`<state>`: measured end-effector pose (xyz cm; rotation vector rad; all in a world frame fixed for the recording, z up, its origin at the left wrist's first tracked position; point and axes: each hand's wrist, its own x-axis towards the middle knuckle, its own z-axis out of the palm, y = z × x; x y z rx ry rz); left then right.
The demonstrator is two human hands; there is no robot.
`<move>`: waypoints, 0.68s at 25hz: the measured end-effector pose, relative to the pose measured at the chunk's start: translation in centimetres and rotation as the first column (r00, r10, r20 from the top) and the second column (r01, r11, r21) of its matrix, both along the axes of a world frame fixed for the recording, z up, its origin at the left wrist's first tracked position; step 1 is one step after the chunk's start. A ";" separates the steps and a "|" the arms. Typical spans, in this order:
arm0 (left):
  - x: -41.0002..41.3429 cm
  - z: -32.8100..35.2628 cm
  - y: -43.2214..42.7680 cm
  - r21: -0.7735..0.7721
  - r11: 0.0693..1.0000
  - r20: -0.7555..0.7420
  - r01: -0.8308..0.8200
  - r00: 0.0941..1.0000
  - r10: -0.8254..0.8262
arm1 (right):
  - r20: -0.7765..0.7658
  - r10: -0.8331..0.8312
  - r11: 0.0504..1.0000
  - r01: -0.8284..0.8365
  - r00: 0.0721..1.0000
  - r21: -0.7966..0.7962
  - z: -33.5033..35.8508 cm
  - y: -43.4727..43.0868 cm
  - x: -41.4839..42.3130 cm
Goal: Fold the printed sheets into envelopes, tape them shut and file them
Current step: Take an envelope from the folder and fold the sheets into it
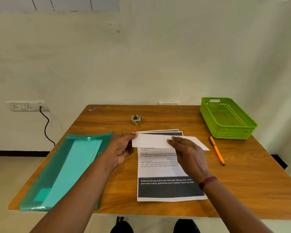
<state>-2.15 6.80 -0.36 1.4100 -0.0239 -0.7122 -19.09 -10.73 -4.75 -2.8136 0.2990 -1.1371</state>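
Observation:
A folded white sheet [151, 140] is held above a small stack of printed sheets [160, 170] lying on the wooden table [242, 182]. My left hand [123, 148] pinches the folded sheet's left end between thumb and fingers. My right hand [188, 152] lies over its right part, fingers on top; whether the thumb grips underneath is hidden. A small roll of tape [136, 119] sits further back on the table. A green transparent snap folder [65, 169] with paper inside lies at the left.
A green plastic basket [225, 118] stands at the back right corner. An orange pen [217, 150] lies to the right of the sheets. A wall socket with a black cable [45, 125] is at the left beyond the table.

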 end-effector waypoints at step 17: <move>1.7 -7.3 0.2 0.395 0.881 0.437 -0.262 0.897 0.071 | -0.577 0.096 0.994 -0.044 0.811 0.103 -5.9 -1.0 1.8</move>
